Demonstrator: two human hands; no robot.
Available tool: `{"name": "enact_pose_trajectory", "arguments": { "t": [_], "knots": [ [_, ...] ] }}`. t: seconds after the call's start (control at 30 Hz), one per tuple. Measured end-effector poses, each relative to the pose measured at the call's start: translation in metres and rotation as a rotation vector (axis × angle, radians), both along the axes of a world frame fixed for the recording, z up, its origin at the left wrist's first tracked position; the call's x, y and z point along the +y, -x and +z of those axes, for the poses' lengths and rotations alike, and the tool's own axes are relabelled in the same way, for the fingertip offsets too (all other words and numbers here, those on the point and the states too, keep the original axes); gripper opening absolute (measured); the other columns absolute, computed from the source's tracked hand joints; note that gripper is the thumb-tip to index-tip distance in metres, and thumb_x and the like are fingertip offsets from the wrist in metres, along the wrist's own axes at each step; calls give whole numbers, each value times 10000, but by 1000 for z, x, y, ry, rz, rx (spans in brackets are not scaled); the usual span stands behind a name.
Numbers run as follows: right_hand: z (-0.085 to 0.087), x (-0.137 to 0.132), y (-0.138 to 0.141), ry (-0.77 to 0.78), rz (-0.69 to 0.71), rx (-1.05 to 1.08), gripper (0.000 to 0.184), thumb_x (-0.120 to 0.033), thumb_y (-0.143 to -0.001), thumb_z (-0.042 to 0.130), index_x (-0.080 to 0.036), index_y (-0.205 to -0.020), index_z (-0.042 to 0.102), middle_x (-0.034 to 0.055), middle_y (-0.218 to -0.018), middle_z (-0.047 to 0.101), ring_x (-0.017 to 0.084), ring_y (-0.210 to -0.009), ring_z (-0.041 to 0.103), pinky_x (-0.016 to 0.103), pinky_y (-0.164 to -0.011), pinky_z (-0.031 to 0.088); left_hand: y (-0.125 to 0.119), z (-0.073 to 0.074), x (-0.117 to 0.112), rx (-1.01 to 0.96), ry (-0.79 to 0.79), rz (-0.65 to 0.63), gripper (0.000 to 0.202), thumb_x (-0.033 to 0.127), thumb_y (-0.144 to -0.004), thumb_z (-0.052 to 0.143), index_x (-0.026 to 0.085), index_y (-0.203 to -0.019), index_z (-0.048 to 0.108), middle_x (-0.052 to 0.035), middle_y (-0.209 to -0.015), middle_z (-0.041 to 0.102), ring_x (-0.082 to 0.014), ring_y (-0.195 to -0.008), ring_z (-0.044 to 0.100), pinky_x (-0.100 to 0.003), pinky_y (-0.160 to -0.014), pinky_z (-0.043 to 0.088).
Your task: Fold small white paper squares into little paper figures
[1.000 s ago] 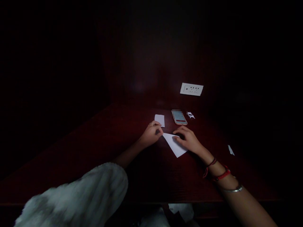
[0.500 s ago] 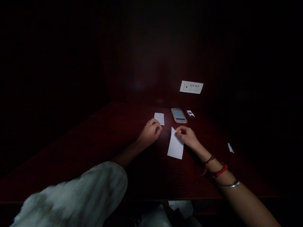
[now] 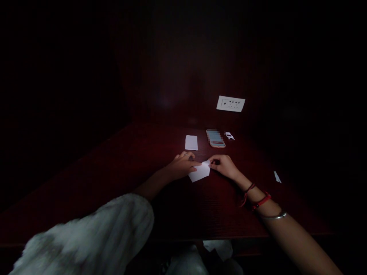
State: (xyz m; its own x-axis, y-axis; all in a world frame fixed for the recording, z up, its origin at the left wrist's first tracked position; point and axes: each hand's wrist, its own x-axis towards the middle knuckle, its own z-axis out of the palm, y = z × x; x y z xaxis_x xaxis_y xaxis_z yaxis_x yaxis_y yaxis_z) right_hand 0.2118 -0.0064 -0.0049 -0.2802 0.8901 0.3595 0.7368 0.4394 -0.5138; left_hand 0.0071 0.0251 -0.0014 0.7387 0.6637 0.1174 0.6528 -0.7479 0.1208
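A small white sheet of paper (image 3: 200, 174) lies between my hands on the dark red table, turned sideways, its left part covered by my fingers. My left hand (image 3: 182, 166), with a ring on one finger, has its thumb and forefinger on the paper's left side, while the other fingers curl beyond it. At the paper's upper right corner, my right hand (image 3: 225, 166) pinches the edge between thumb and fingers. Beyond my left hand rests another white piece of paper (image 3: 191, 142), flat and touched by neither hand.
Behind the paper lies a phone (image 3: 216, 138), its screen blurred out. Torn paper scraps (image 3: 229, 135) sit right of it, and a narrow paper strip (image 3: 277, 177) lies farther right. A white socket panel (image 3: 231, 104) is on the back wall. The table's front edge (image 3: 172, 240) is near me.
The paper has turned from upright to sideways and shifted left. My left hand has come down onto it from beside the other paper; my right hand still pinches its corner.
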Motion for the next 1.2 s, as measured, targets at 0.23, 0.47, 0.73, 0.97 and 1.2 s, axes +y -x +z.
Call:
{"name": "enact_pose_trajectory", "arguments": {
  "t": [0.23,0.47,0.73,0.97,1.2],
  "knots": [
    [6,-7,0,-183,232,-236,156,-161,-716,483,-188,-810,605,26,-791,609,128,-781,500,258,-718,335,4,5,1,16,32,-5,314,376,-776,345,425,-1083,391,10,-1102,321,-205,-995,274,-354,-813,250],
    [9,-8,-1,-220,294,-352,177,-158,-738,464,-200,-844,599,36,-850,605,139,-817,499,292,-739,294,5,1,3,-70,-7,-28,296,324,-759,390,424,-1032,444,7,-1072,360,-202,-978,306,-355,-793,277],
    [8,-5,-2,-206,326,-332,170,-166,-740,464,-200,-835,601,27,-859,606,129,-808,514,276,-734,309,3,0,1,-75,-23,2,291,319,-754,410,355,-1038,460,-15,-1065,365,-199,-981,316,-340,-794,291],
    [8,-5,-2,-196,335,-335,189,-163,-750,452,-187,-870,595,40,-881,604,128,-818,529,279,-755,316,0,-4,0,-97,-64,-58,395,223,-759,394,381,-1120,355,-4,-1116,344,-193,-1003,310,-316,-782,307],
    [8,-6,-4,-201,367,-367,210,-148,-747,452,-202,-899,585,28,-910,595,117,-830,531,275,-768,327,1,-3,-3,-63,-75,-125,409,223,-734,433,384,-1105,374,13,-1181,354,-211,-1047,303,-326,-784,296]
  ]
}}
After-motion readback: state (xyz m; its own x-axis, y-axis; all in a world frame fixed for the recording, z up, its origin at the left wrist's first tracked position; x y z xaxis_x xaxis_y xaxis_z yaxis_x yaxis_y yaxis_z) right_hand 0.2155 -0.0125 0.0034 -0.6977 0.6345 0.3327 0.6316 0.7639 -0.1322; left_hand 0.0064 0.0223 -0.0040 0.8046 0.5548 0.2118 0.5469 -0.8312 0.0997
